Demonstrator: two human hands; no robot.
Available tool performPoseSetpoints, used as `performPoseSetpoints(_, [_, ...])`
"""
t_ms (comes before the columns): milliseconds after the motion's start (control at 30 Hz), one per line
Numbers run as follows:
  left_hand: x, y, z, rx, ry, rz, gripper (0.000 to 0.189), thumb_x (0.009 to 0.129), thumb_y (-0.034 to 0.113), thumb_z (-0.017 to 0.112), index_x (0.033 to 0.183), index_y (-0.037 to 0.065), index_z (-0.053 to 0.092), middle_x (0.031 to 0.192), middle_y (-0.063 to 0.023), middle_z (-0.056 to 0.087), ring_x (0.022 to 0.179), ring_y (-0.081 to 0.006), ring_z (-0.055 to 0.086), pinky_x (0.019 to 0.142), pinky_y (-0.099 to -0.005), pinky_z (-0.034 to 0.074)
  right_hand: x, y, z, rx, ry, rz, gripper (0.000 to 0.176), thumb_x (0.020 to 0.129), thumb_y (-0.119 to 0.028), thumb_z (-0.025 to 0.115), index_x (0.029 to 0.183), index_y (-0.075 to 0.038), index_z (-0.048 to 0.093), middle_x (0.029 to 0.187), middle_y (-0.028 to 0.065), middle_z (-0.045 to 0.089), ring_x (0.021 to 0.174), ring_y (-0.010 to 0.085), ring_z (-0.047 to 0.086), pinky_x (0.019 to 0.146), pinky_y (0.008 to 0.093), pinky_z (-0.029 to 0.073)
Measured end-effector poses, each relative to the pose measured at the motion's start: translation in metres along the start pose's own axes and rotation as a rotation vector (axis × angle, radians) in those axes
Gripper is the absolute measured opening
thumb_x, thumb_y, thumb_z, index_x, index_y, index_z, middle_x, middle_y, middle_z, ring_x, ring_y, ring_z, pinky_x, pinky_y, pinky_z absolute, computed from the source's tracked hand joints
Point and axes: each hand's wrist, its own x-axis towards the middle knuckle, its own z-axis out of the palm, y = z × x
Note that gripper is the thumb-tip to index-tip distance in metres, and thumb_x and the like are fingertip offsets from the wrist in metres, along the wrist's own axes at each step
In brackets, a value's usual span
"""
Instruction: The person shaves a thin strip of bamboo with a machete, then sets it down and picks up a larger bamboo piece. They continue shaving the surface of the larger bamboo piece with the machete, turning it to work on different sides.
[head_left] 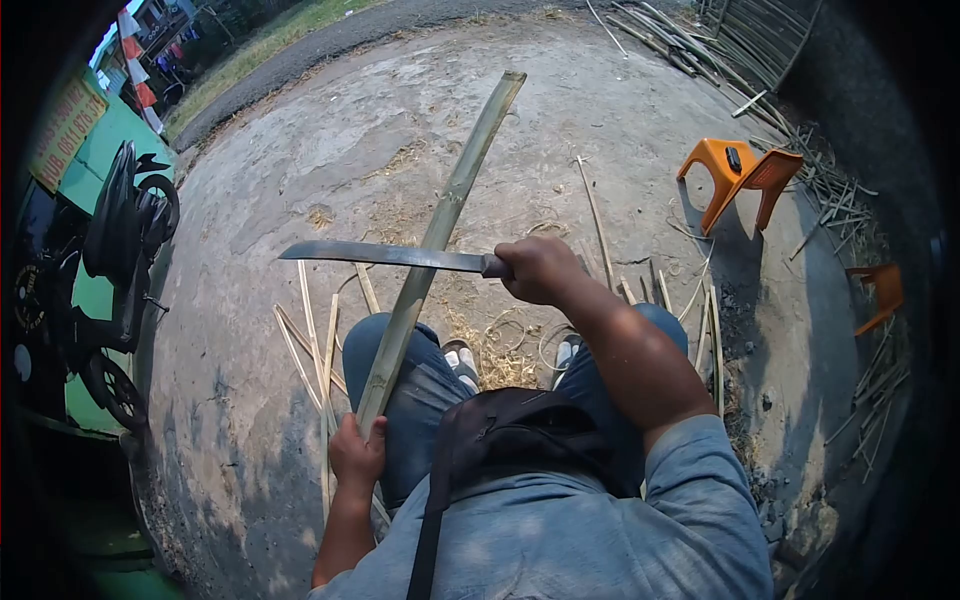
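My left hand (358, 451) grips the lower end of a long split bamboo piece (446, 215), which slants up and away to the right across my left thigh. In my right hand (541, 271) is the dark handle of a machete (385, 253). Its long blade points left and crosses over the bamboo near the middle of its length. The fingers of my right hand are wrapped round the handle. A black bag (530, 432) lies across my lap, between my bent knees.
Thin bamboo strips (325, 355) lie beside my left leg, with shavings (505, 355) between my feet. An orange plastic chair (735, 178) with a small black object stands at the right. More bamboo poles (665, 40) lie at the back right. A motorcycle (120, 250) is parked at the left.
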Motion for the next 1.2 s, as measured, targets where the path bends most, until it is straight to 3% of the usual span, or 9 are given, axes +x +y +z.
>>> performPoseSetpoints(100, [0.000, -0.001, -0.002, 0.056, -0.010, 0.000, 0.071, 0.093, 0.074, 0.057, 0.085, 0.004, 0.056, 0.073, -0.0255, 0.064, 0.074, -0.0527, 0.065, 0.063, -0.0578, 0.049, -0.001, -0.030, -0.005, -0.113, -0.200, -0.137, 0.012, 0.088, -0.025, 0.066, 0.096, -0.019, 0.073, 0.088, 0.0092, 0.075, 0.088, 0.0320, 0.074, 0.074, 0.0462, 0.057])
performPoseSetpoints(233, [0.000, -0.008, 0.001, -0.002, -0.008, 0.007, 0.071, 0.093, 0.075, 0.057, 0.084, 0.004, 0.055, 0.073, -0.0253, 0.064, 0.074, -0.0527, 0.064, 0.062, -0.0581, 0.049, 0.002, -0.023, -0.004, -0.126, -0.072, -0.204, 0.008, 0.086, -0.024, 0.067, 0.091, -0.018, 0.072, 0.082, 0.0079, 0.074, 0.082, 0.0317, 0.074, 0.073, 0.0457, 0.057])
performPoseSetpoints(367, [0.001, -0.011, 0.004, -0.045, 0.000, 0.006, 0.072, 0.092, 0.076, 0.056, 0.083, 0.005, 0.055, 0.072, -0.0251, 0.064, 0.074, -0.0525, 0.065, 0.062, -0.0579, 0.049, 0.015, 0.030, 0.002, 0.161, 0.220, 0.151, 0.012, 0.091, -0.026, 0.066, 0.092, -0.016, 0.074, 0.086, 0.0146, 0.073, 0.085, 0.0369, 0.072, 0.075, 0.0486, 0.057])
performPoseSetpoints(467, [0.002, -0.006, 0.001, -0.020, -0.006, 0.001, 0.073, 0.092, 0.077, 0.056, 0.083, 0.005, 0.055, 0.072, -0.0251, 0.063, 0.074, -0.0524, 0.065, 0.062, -0.0579, 0.049, 0.015, 0.056, 0.004, 0.290, 0.286, 0.308, 0.015, 0.093, -0.027, 0.065, 0.095, -0.016, 0.075, 0.089, 0.0178, 0.073, 0.086, 0.0382, 0.072, 0.077, 0.0493, 0.057])
performPoseSetpoints(667, [0.000, -0.009, 0.005, 0.012, -0.009, 0.001, 0.073, 0.092, 0.078, 0.055, 0.084, 0.005, 0.054, 0.072, -0.0254, 0.064, 0.074, -0.0523, 0.065, 0.063, -0.0588, 0.049, 0.003, 0.032, -0.006, 0.191, 0.185, 0.189, 0.016, 0.092, -0.028, 0.065, 0.097, -0.017, 0.076, 0.091, 0.0159, 0.074, 0.087, 0.0378, 0.072, 0.078, 0.0500, 0.057])
performPoseSetpoints(800, [0.001, -0.009, 0.005, 0.004, 0.007, 0.012, 0.073, 0.092, 0.078, 0.055, 0.084, 0.005, 0.054, 0.072, -0.0257, 0.063, 0.074, -0.0526, 0.065, 0.063, -0.0588, 0.049, -0.002, -0.001, -0.002, -0.026, -0.013, -0.064, 0.009, 0.085, -0.023, 0.068, 0.092, -0.020, 0.072, 0.087, 0.0089, 0.074, 0.084, 0.0336, 0.073, 0.073, 0.0482, 0.057])
performPoseSetpoints(900, [0.002, -0.007, 0.001, 0.016, -0.003, 0.014, 0.073, 0.092, 0.077, 0.055, 0.084, 0.005, 0.055, 0.072, -0.0253, 0.064, 0.074, -0.0520, 0.066, 0.063, -0.0582, 0.050, 0.003, -0.025, -0.004, -0.166, -0.185, -0.212, 0.009, 0.086, -0.025, 0.067, 0.091, -0.020, 0.072, 0.087, 0.0068, 0.075, 0.087, 0.0314, 0.074, 0.073, 0.0469, 0.057])
performPoseSetpoints(1033, [0.000, -0.009, 0.004, -0.029, 0.013, 0.012, 0.072, 0.092, 0.076, 0.056, 0.084, 0.005, 0.057, 0.072, -0.0244, 0.065, 0.073, -0.0507, 0.066, 0.063, -0.0574, 0.050, 0.005, -0.006, -0.003, -0.081, -0.035, -0.130, 0.008, 0.084, -0.023, 0.068, 0.089, -0.018, 0.072, 0.084, 0.0094, 0.074, 0.084, 0.0330, 0.074, 0.073, 0.0475, 0.057])
performPoseSetpoints(1200, [0.001, -0.005, 0.001, 0.002, 0.019, 0.016, 0.071, 0.092, 0.076, 0.057, 0.085, 0.005, 0.058, 0.072, -0.0239, 0.065, 0.072, -0.0501, 0.066, 0.063, -0.0569, 0.050, 0.014, 0.051, 0.004, 0.173, 0.231, 0.169, 0.011, 0.085, -0.016, 0.066, 0.092, -0.018, 0.074, 0.090, 0.0155, 0.074, 0.085, 0.0374, 0.072, 0.074, 0.0491, 0.057])
